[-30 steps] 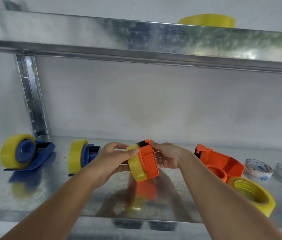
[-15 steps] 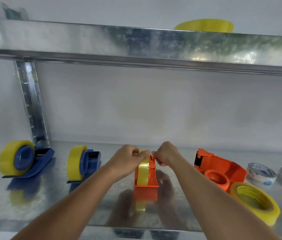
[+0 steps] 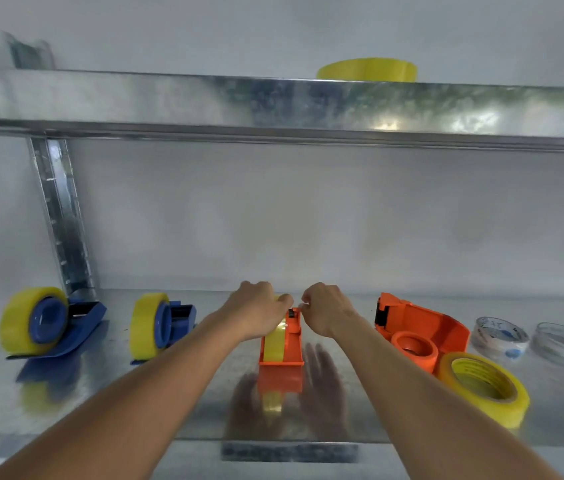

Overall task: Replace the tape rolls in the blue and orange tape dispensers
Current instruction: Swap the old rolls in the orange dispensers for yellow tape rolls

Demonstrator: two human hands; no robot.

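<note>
On steel shelf (image 3: 66,393), both hands gripping orange dispenser (image 3: 282,344), labels unreadable

1. Single view only: head-worn wide-angle camera, first-person; no second view to share anything with.
2. Faces forward and slightly down into a metal shelving unit against a pale wall.
3. Eye level sits just below the upper shelf (image 3: 273,109), seen edge-on, so only the top of a yellow roll (image 3: 367,69) shows above it.
4. Lower shelf (image 3: 107,386) is seen from above at arm's reach; both forearms enter from the bottom corners, left hand (image 3: 256,313) and right hand (image 3: 325,311) meeting at centre.
5. Wide lens bends the shelf edges; corners are soft.
6. Left upright post (image 3: 62,220) leans in frame.
</note>
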